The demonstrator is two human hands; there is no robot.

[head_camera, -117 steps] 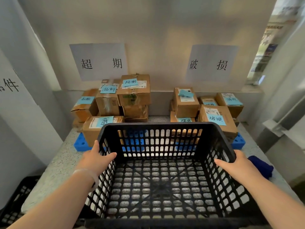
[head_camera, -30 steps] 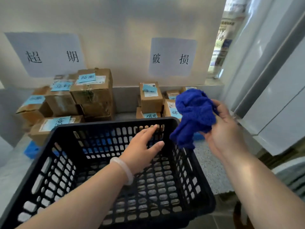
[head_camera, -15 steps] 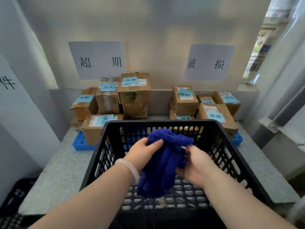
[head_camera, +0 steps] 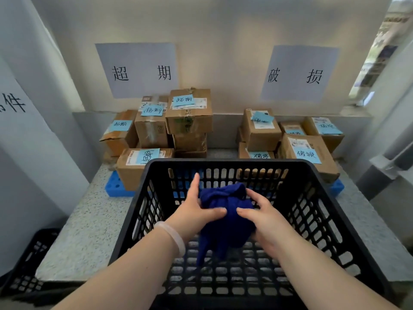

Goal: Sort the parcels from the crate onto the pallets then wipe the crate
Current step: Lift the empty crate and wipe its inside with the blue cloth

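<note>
blue cloth (head_camera: 225, 220) in grasping fingers (head_camera: 257, 198) of left hand (head_camera: 194, 211) and right hand (head_camera: 266, 217), over black crate (head_camera: 223, 163)

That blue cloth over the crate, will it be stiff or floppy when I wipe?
Probably floppy: the blue cloth bunches between the left hand and right hand, its tail drooping below. Likely light, held without visible strain. It may snag on the slotted floor of the black crate.

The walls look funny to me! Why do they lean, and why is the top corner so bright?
Head view: the wide lens bends the side wall, so it leans; daylight through the window washes out that corner; the cloth and crate look sharp.
</note>
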